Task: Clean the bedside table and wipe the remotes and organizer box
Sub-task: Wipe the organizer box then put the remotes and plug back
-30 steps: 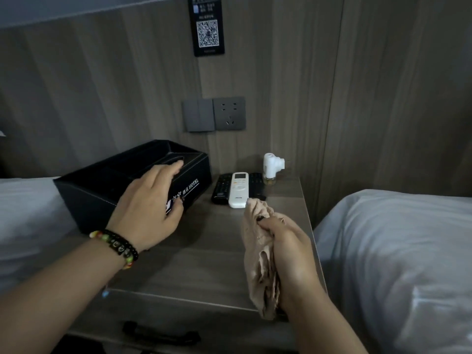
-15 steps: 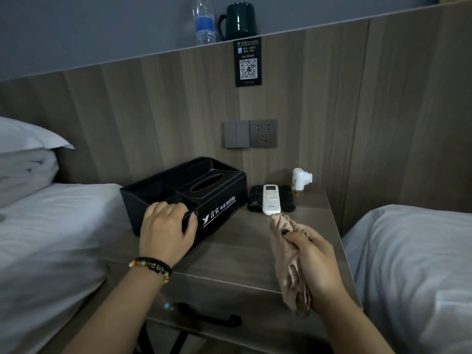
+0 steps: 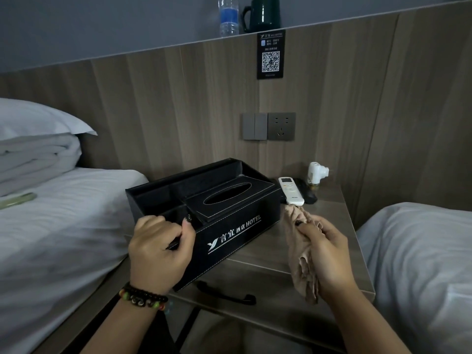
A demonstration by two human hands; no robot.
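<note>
Currently left hand (image 3: 159, 254) grips the near left corner of the black organizer box (image 3: 212, 213), fingers curled over the rim, thumb on the front wall. Box sits on the bedside table (image 3: 332, 218) at frame centre, angled, its near corner overhanging the table's front edge; tissue slot on top, open compartments on its left side, white HOTEL lettering on the front. Right hand (image 3: 329, 254), lower right of centre, holds a bunched tan cloth (image 3: 301, 251), fingers closed round it; cloth hangs below the fist and pokes out above it. White remote (image 3: 291, 191) lies just right of the box towards the back of the table, partly on top of a black remote (image 3: 307, 195); cloth tip reaches the white remote's near end, contact unclear. White plug-in device (image 3: 316, 172) stands behind the remotes by the wall panel. Beds with white linen at left and right edges of frame.
</note>
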